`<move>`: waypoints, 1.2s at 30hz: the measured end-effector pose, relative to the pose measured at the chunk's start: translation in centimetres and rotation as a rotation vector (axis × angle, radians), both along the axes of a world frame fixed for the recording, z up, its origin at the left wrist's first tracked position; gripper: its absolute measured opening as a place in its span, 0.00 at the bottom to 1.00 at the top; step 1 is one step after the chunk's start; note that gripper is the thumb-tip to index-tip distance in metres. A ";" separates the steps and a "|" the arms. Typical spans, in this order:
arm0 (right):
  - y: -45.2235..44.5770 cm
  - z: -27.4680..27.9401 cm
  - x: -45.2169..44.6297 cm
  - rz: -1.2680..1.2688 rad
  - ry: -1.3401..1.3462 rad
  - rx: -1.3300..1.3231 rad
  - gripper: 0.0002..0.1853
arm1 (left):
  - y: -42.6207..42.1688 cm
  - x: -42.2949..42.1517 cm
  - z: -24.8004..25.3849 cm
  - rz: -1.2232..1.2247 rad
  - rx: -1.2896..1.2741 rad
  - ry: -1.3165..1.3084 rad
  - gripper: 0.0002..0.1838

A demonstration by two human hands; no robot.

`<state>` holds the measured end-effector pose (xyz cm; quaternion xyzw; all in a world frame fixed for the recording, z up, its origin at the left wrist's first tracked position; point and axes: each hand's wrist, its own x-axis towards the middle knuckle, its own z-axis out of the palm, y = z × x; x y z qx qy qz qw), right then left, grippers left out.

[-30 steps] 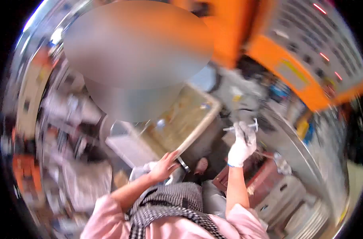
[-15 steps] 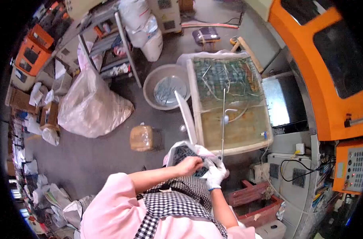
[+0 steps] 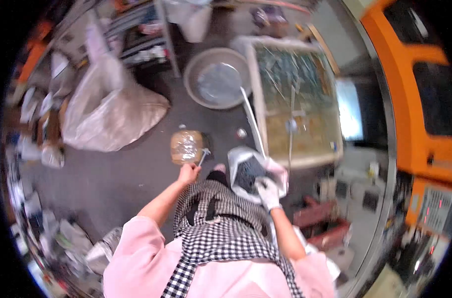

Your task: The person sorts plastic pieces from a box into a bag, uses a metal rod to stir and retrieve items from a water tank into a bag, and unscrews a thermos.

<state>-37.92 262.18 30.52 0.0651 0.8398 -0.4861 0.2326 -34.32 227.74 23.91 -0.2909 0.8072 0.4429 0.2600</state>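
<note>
My bare left hand is closed on the lower end of a thin grey-blue plastic piece, whose upper end branches. It is held in front of a brown taped parcel on the floor. My right hand, in a white glove, is at the near side of an open white bag. Its fingers are curled down over the bag's dark contents, and blur hides what they grip. Those contents look like a heap of thin dark grey pieces.
A grey round basin stands beyond the bag, left of a pale-rimmed tank of murky water. A large translucent sack sits on the left. Orange machinery lines the right, above a red metal frame.
My left hand has moved left, away from the bag and the gloved hand, and now holds the thin piece out. The bag's mouth is more exposed. The camera view has shifted.
</note>
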 end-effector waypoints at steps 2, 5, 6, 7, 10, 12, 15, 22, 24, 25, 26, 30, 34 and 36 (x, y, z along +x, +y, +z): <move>1.6 0.0 1.0 0.012 0.051 0.189 0.14 | 1.3 -1.7 2.5 -0.103 0.121 -0.051 0.15; 3.6 -0.1 3.7 -0.105 -0.139 0.304 0.14 | 5.2 -3.0 2.4 -0.394 0.110 -0.015 0.14; 4.2 0.4 4.5 -0.099 -0.166 0.365 0.14 | 6.5 -2.9 1.3 -0.498 0.095 0.008 0.14; 4.8 0.0 5.6 -0.081 -0.159 0.428 0.14 | 8.2 -2.9 0.5 -0.556 0.087 -0.006 0.14; 6.6 -1.4 7.5 -0.117 -0.207 0.430 0.15 | 12.7 -2.6 -2.2 -0.643 0.099 0.069 0.15; 8.0 -2.5 7.6 -0.239 -0.103 0.425 0.18 | 14.5 -3.6 -3.7 -0.663 0.128 0.000 0.17; 12.1 -5.4 7.0 -0.373 -0.108 0.451 0.21 | 14.9 -3.0 -6.4 -0.650 0.062 0.017 0.17; 25.7 -23.2 3.7 -0.522 -0.305 0.511 0.20 | 4.1 3.3 -8.9 -0.492 -0.162 -0.204 0.14; 28.5 -29.6 2.9 -0.469 -0.368 0.487 0.22 | 2.9 4.2 -7.2 -0.397 -0.305 -0.323 0.17; 29.7 -32.1 2.0 -0.414 -0.471 0.463 0.23 | 2.2 4.7 -6.8 -0.410 -0.435 -0.377 0.18; 30.3 -33.5 0.8 -0.354 -0.573 0.441 0.24 | 1.4 5.1 -6.7 -0.476 -0.507 -0.462 0.19; 30.7 -39.9 -2.7 -0.225 -0.638 0.521 0.33 | 0.2 7.2 -5.5 -0.431 -0.506 -0.620 0.22; 30.1 -45.6 -2.8 -0.257 -0.542 0.420 0.23 | 2.6 8.5 -5.3 -0.193 -0.202 -0.705 0.19; 29.5 -47.1 -2.2 -0.205 -0.422 0.428 0.19 | 4.3 7.9 -5.5 -0.109 -0.202 -0.770 0.15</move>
